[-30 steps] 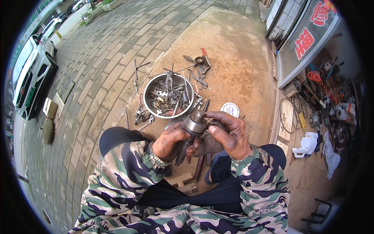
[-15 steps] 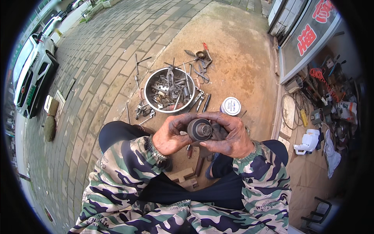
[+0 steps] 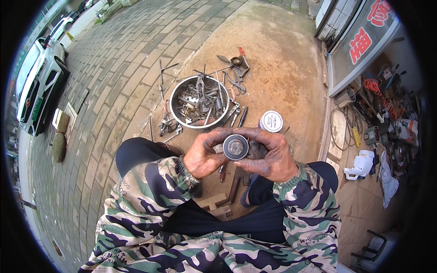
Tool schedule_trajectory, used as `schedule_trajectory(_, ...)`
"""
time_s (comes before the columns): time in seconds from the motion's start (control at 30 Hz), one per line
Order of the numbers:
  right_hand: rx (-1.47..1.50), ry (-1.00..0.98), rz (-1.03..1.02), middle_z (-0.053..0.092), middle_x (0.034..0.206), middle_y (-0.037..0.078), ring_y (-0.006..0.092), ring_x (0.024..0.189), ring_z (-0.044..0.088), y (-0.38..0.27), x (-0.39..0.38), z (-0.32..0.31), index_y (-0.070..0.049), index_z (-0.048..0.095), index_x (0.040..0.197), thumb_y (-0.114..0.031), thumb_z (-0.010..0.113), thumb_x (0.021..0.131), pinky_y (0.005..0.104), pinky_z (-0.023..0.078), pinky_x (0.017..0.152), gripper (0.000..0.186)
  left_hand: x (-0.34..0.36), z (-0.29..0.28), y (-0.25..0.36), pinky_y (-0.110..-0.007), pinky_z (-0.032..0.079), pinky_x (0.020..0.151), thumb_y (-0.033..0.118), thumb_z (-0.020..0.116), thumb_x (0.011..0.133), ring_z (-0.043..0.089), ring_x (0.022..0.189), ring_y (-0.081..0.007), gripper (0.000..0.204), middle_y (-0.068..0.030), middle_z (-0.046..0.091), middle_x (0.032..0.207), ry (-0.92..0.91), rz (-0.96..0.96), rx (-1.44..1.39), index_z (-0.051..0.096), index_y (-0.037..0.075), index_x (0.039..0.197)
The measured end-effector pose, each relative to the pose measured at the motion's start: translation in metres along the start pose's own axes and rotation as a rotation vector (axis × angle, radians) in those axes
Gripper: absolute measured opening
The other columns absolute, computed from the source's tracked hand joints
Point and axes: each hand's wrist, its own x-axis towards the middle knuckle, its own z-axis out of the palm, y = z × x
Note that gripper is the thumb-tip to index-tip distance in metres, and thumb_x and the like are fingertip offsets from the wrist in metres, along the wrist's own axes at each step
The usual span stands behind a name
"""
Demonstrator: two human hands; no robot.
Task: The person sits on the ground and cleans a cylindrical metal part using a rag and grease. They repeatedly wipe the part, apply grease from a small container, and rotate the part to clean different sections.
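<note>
Between my two hands is a cylindrical metal part [image 3: 236,147], its round end with a central shaft tip facing up at me. My left hand [image 3: 206,154] is closed on its left side. My right hand [image 3: 266,154] curls round its right side, with something dark and blurred under the fingers. Just beyond them stands a metal basin [image 3: 174,110] heaped with tools and small parts, and a round white-lidded tub [image 3: 272,119] sits to its right. Below my hands, a dark bar [image 3: 234,190] and wooden blocks [image 3: 214,202] lie between my legs.
Loose pliers [image 3: 236,79] and other tools lie around the basin. On the right, a white jug [image 3: 359,164], a coiled red hose [image 3: 373,88] and clutter crowd a glass-panelled doorway [image 3: 350,54]. At left are a brick pavement [image 3: 114,77] and a parked white car [image 3: 41,91].
The metal part has been tipped from a more upright side view to end-on toward me. Both hands have moved slightly away from me and closed in around it.
</note>
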Motion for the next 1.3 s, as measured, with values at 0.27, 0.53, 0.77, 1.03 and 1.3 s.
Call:
schedule_trajectory(0.27,0.018,0.025,0.058,0.068,0.106,0.006,0.0103,0.085,0.065,-0.008,0.001,0.003,0.001,0.06,0.13,0.004,0.075,0.083,0.0256,0.059,0.062,0.05,-0.001,0.004,0.011,-0.033,0.049,0.1,0.008,0.076,0.088,0.062,0.112,-0.015,0.046,-0.0061,0.067,0.119,-0.004,-0.131,-0.177,0.058,-0.001,0.129)
schedule_trajectory(0.53,0.037,0.057,0.138,0.068,0.106,0.008,0.0119,0.086,0.065,-0.008,0.001,0.001,0.005,0.058,0.129,0.001,0.077,0.083,0.0263,0.061,0.063,0.05,-0.003,0.002,0.006,-0.034,0.05,0.1,0.014,0.076,0.089,0.062,0.112,-0.0155,0.05,-0.0075,0.066,0.121,-0.048,-0.263,-0.211,0.055,-0.003,0.131)
schedule_trajectory(0.77,-0.057,0.057,0.075,0.068,0.107,0.007,0.0106,0.09,0.064,-0.007,0.003,0.001,0.002,0.062,0.125,-0.003,0.08,0.081,0.0252,0.058,0.07,0.048,-0.003,0.003,0.009,-0.032,0.051,0.083,0.009,0.073,0.09,0.063,0.098,-0.015,0.048,-0.008,0.067,0.114,-0.043,-0.229,-0.187,0.053,-0.003,0.131)
schedule_trajectory(1.03,-0.04,0.042,0.082,0.068,0.108,0.005,0.0099,0.089,0.064,-0.007,0.003,0.001,0.001,0.063,0.125,-0.001,0.081,0.08,0.0254,0.058,0.07,0.049,-0.002,0.005,0.01,-0.026,0.056,0.047,0.0,0.066,0.09,0.066,0.069,-0.0122,0.047,-0.008,0.068,0.104,-0.042,-0.138,-0.178,0.05,-0.002,0.135)
schedule_trajectory(1.3,0.037,0.037,0.129,0.068,0.109,0.005,0.01,0.089,0.064,-0.008,0.003,0.002,0.001,0.063,0.126,0.001,0.08,0.079,0.0256,0.058,0.07,0.05,-0.002,0.005,0.011,-0.026,0.056,0.047,-0.007,0.062,0.087,0.066,0.069,-0.0128,0.052,-0.0096,0.068,0.106,-0.028,-0.157,-0.15,0.049,-0.001,0.137)
